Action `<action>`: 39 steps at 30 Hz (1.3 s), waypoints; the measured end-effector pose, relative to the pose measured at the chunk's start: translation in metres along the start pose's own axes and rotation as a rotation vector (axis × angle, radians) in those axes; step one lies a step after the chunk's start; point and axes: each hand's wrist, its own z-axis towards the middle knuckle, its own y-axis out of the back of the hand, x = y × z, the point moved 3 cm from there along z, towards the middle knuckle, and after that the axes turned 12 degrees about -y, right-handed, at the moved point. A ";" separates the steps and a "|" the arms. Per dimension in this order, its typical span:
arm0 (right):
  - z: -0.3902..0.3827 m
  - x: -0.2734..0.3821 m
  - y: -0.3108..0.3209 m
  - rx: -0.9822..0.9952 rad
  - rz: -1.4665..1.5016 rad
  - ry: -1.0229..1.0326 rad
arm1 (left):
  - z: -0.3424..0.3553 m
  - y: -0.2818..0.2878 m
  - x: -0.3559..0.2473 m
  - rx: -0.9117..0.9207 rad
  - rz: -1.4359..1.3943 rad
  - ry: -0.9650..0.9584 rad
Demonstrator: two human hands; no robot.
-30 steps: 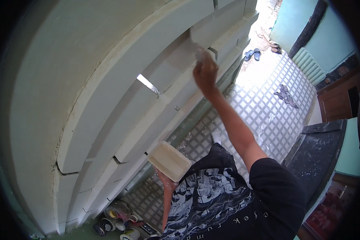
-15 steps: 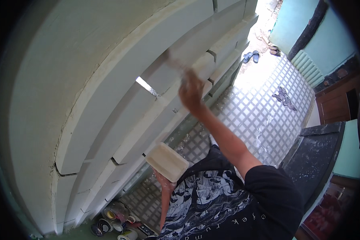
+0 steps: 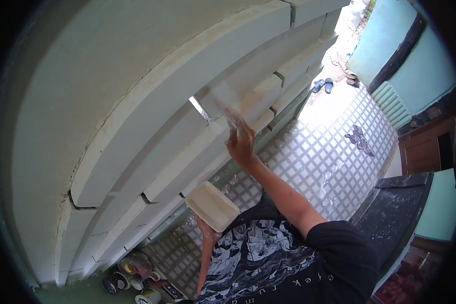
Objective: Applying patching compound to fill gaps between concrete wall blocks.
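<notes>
My left hand [image 3: 207,230] holds a shallow cream rectangular tray [image 3: 213,206] at its lower edge, close to my body; part of the hand is hidden beneath it. Reaching up to the stepped white wall panel [image 3: 172,167], my right hand [image 3: 241,143] is closed around a hand tool [image 3: 228,114] smeared by motion, so its kind is unclear. The tool's tip points at the recessed strip of the panel, right of a narrow lit slot [image 3: 200,109]. Whether it touches the surface I cannot tell.
Several cans and pots [image 3: 131,273] stand on the floor at the lower left. A dark dusty board or tabletop [image 3: 395,207] lies to the right. A crumpled cloth [image 3: 358,140] and dark slippers [image 3: 323,86] rest on the checked tile floor [image 3: 309,162].
My right hand has come down slightly, and the tool now sits lower along the panel. The view has shifted a little. The tray stays in my left hand.
</notes>
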 end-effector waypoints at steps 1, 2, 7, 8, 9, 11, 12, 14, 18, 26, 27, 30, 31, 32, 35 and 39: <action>-0.003 -0.004 0.006 -0.004 0.016 0.081 | -0.004 -0.007 -0.005 0.025 0.014 -0.054; -0.003 -0.005 0.012 -0.011 0.028 0.162 | -0.005 -0.012 -0.009 0.052 0.031 -0.105; 0.048 -0.042 0.028 -0.327 -0.187 -0.248 | -0.004 -0.016 -0.010 0.080 -0.003 -0.078; 0.050 -0.044 0.025 -0.389 -0.344 -0.245 | -0.006 -0.025 -0.013 0.130 0.005 -0.110; 0.043 -0.033 0.017 -0.383 -0.336 -0.243 | -0.005 -0.024 -0.014 0.126 0.001 -0.119; 0.016 -0.008 0.003 -0.128 -0.122 -0.336 | -0.001 -0.014 -0.012 0.073 -0.044 -0.039; 0.009 -0.001 0.011 -0.129 -0.125 -0.333 | 0.002 -0.012 -0.010 0.076 -0.047 -0.037; 0.003 0.012 0.022 0.155 0.132 -0.190 | 0.006 -0.010 -0.008 0.101 -0.124 -0.035; 0.079 -0.074 0.057 -0.268 -0.253 -0.325 | 0.003 -0.014 -0.012 0.114 -0.097 -0.051; 0.026 0.039 0.013 0.179 0.116 0.009 | 0.002 -0.015 -0.008 0.038 -0.092 -0.021; 0.010 0.046 0.012 0.292 0.059 0.149 | 0.000 -0.021 -0.010 0.039 -0.094 -0.019; 0.010 0.017 0.020 0.115 0.117 0.097 | -0.003 -0.029 -0.014 0.094 -0.071 -0.037; 0.024 -0.009 0.028 -0.008 0.081 -0.026 | 0.001 -0.026 -0.013 0.071 -0.107 -0.027; 0.046 -0.028 0.041 -0.081 -0.004 -0.168 | 0.003 -0.022 -0.010 0.041 -0.146 -0.019; 0.087 -0.054 0.054 -0.198 -0.159 -0.212 | 0.005 -0.015 -0.006 0.080 -0.116 -0.047; 0.035 -0.022 0.011 -0.081 -0.229 0.001 | 0.011 0.000 0.001 0.064 -0.105 -0.041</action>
